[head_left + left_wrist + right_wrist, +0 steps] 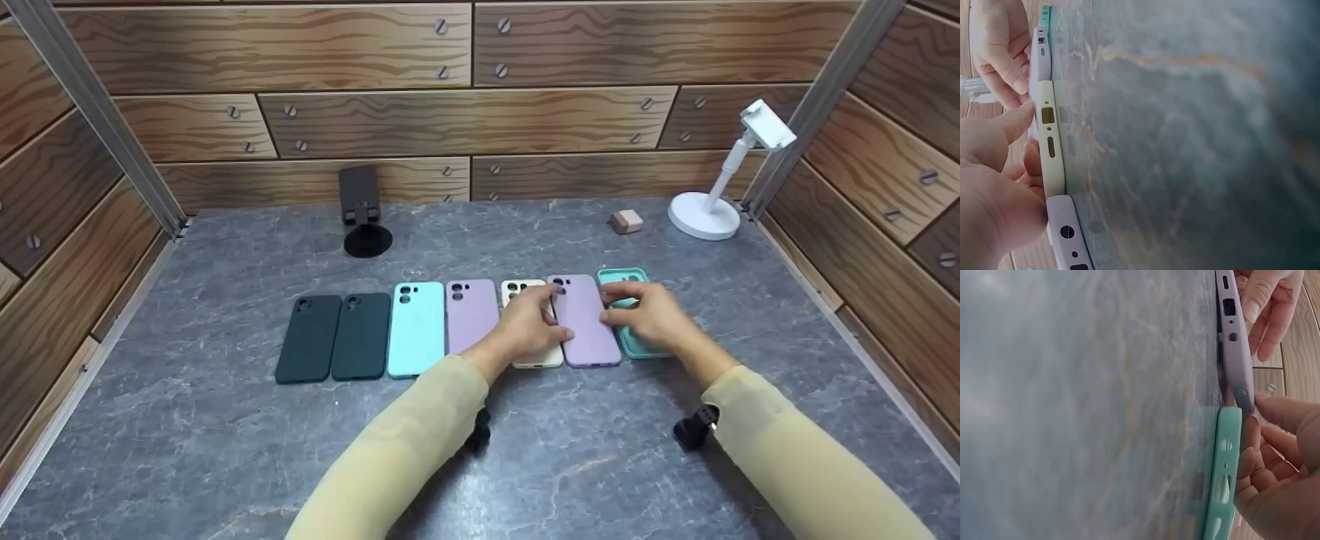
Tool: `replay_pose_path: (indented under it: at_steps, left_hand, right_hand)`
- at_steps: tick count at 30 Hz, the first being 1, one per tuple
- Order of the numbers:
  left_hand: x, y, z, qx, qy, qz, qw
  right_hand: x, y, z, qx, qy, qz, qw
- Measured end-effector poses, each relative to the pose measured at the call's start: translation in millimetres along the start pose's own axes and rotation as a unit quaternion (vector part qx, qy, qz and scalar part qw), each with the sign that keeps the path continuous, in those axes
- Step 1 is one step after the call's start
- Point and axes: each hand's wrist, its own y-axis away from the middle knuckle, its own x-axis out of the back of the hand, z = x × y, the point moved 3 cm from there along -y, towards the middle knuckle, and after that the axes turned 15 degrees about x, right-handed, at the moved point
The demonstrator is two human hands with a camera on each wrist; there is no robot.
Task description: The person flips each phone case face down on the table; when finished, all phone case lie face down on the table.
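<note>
Phone cases form a side-by-side row, most with their backs up. My right hand (652,319) pinches the right edge of a purple phone case (586,322), and that edge is tilted up from the table in the right wrist view. My left hand (521,326) reaches over the cream phone case (538,358), its thumb and index fingertip at the purple case's left edge. Under the right hand lies a teal phone case (636,345), inner side up and partly hidden. Left of the cream case is a second purple phone case (471,311), partly behind the left wrist.
Further left lie a bright turquoise case (417,330) and two dark green cases (361,337). Behind the row stand a black phone stand (361,202), a small pinkish block (626,221) and a white phone stand (705,214). Wood-patterned walls (465,124) enclose the grey marbled table (187,450).
</note>
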Motion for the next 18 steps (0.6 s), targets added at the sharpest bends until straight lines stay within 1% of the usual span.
replay_pose_path:
  at_steps: [5,10,13,16,18]
  left_hand:
    - [-1.0,-0.6,0.9,-0.006,-0.006,0.002,1.0]
    - [-2.3,-0.2,2.5,0.003,0.001,0.003,1.0]
    - [-2.4,0.8,3.9,0.008,0.005,0.01,0.9999]
    - [-0.3,2.6,8.1,0.003,0.011,0.018,0.9998]
    - [1.7,3.7,11.4,0.001,0.022,0.018,0.9996]
  right_hand:
    - [0.0,0.3,1.2,0.003,0.0,0.0,1.0]
    - [3.6,2.4,0.9,0.006,-0.008,0.012,1.0]
    - [7.8,4.0,0.5,0.003,-0.02,0.023,1.0]
    - [14.6,6.5,0.7,0.005,-0.017,0.039,0.999]
    - [20.3,9.0,1.5,0.01,-0.008,0.05,0.999]
